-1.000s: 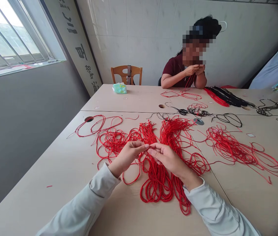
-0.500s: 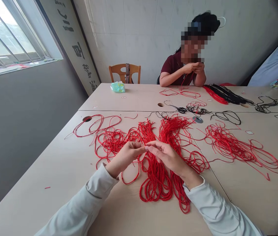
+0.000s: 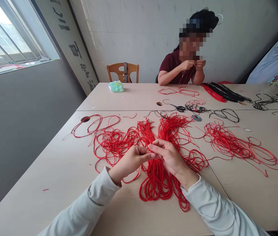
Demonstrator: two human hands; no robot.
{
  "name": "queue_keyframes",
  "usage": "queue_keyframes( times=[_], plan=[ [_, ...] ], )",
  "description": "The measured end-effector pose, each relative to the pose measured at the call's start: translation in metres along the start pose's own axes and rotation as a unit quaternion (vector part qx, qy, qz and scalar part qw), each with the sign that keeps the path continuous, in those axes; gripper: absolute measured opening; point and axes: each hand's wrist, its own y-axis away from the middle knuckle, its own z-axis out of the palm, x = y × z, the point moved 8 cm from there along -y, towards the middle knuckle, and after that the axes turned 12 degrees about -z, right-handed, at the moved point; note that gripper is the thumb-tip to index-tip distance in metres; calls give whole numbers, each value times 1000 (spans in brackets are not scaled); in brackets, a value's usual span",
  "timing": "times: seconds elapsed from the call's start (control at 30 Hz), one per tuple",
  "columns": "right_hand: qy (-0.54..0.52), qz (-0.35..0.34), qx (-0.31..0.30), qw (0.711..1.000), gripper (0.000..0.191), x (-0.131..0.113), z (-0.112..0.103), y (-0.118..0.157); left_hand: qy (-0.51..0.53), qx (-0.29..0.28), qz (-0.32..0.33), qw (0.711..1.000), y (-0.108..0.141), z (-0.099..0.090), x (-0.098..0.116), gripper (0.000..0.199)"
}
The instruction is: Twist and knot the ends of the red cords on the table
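Over the middle of the table my left hand (image 3: pixel 135 160) and my right hand (image 3: pixel 172 160) meet, fingertips touching or nearly so. Both are closed in a pinch on a thin red cord, mostly hidden by the fingers. A red strand curves down beneath my left hand. Under and beyond the hands lies a bundle of braided red cords (image 3: pixel 156 180), looped at the near end. A second red bundle (image 3: pixel 169 127) runs beside it, partly covered by my right hand. Left of them is a loose tangle of red cord (image 3: pixel 114 142).
More red cord (image 3: pixel 237 144) lies at right. Scissors (image 3: pixel 180 108), black cords (image 3: pixel 227 114) and a black-and-red hank (image 3: pixel 227 91) are farther back. A person (image 3: pixel 178 67) across the table handles red cord. A tissue pack (image 3: pixel 116 86) sits near a wooden chair (image 3: pixel 111 68).
My hands have shifted slightly right and nearer to me, the right fingers curling in more over the left fingertips. The person opposite has moved their hands apart a little.
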Motion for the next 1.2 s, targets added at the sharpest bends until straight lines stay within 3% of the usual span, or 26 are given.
queue_keyframes(
  times=[0.2, 0.37, 0.5, 0.67, 0.87, 1.2],
  plan=[
    [-49, 20, 32, 998, 24, 4, 0, 1, 32, -15, -2, 999, 4, 2, 7, 43],
    [-23, -9, 43, 999, 24, 3, -5, -1, 147, -50, -31, 987, 4, 7, 4, 40],
    [55, -48, -10, 997, 21, -4, -1, -2, 202, -55, -54, 976, 2, 3, -3, 35],
    [190, -110, -94, 971, 19, -18, 5, -1, 235, -1, -40, 971, 1, -22, -1, 30],
    [281, -140, -73, 947, 19, -28, -6, -2, 240, 3, -54, 969, -2, -30, -5, 35],
    [257, -142, -40, 955, 17, -24, 2, 2, 256, -35, -63, 964, 0, -22, -7, 32]
  ],
)
